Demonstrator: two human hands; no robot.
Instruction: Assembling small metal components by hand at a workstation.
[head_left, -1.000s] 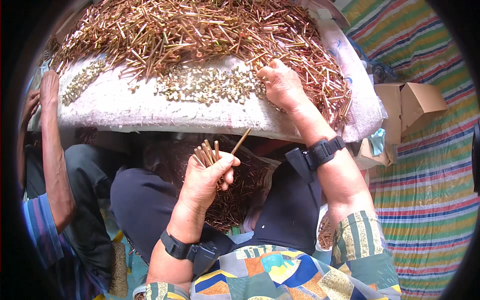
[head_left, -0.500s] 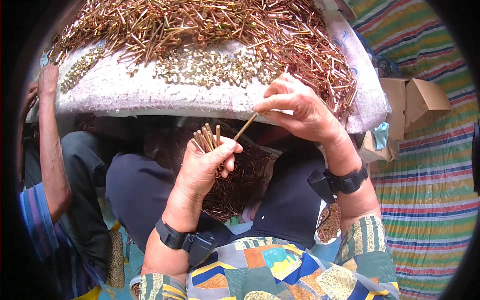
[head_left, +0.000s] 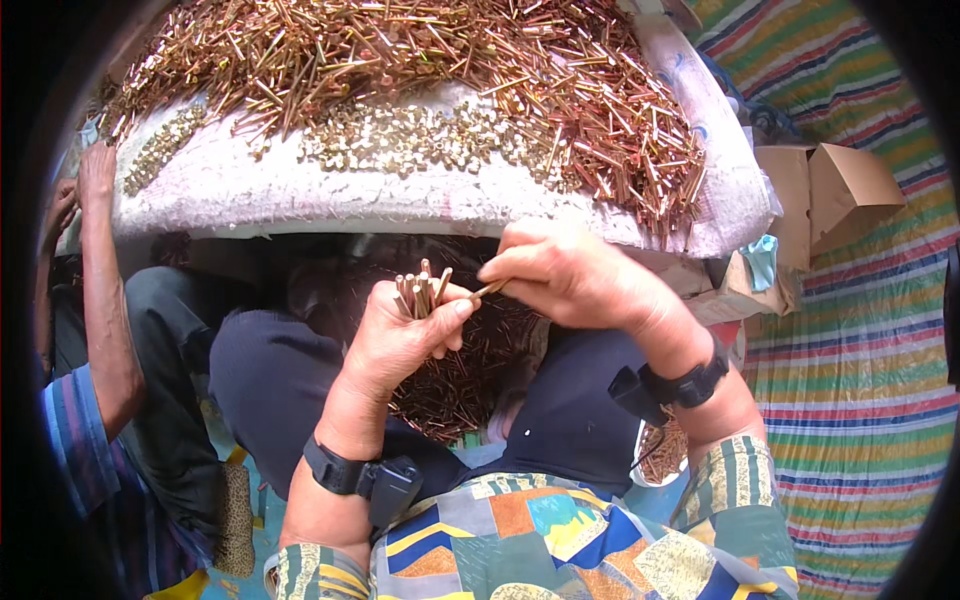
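Note:
My left hand [head_left: 388, 342] is closed around a bundle of thin brass-coloured bolts [head_left: 420, 292], whose ends stick up above the fist. Between its thumb and forefinger is one end of a single bolt [head_left: 487, 292], which slants up to the right. The fingers of my right hand [head_left: 565, 272] pinch that bolt's other end; whether a nut is on it is hidden by the fingertips. Just beyond, small gold nuts [head_left: 410, 140] lie scattered on a white cloth-covered surface [head_left: 350, 207]. Behind them rises a large heap of coppery bolts [head_left: 400, 50].
Below, between my knees, lies another mass of bolts [head_left: 450, 395]. A co-worker's arm [head_left: 105, 270] reaches to the surface's left edge. An opened cardboard box [head_left: 850, 195] stands at right on a striped sheet [head_left: 850, 400]. A white container [head_left: 662, 455] of bolts sits beside my right thigh.
My right hand has moved down and toward my left hand, away from the surface's edge. Less of the single bolt shows between the hands. The left hand has stayed nearly in place.

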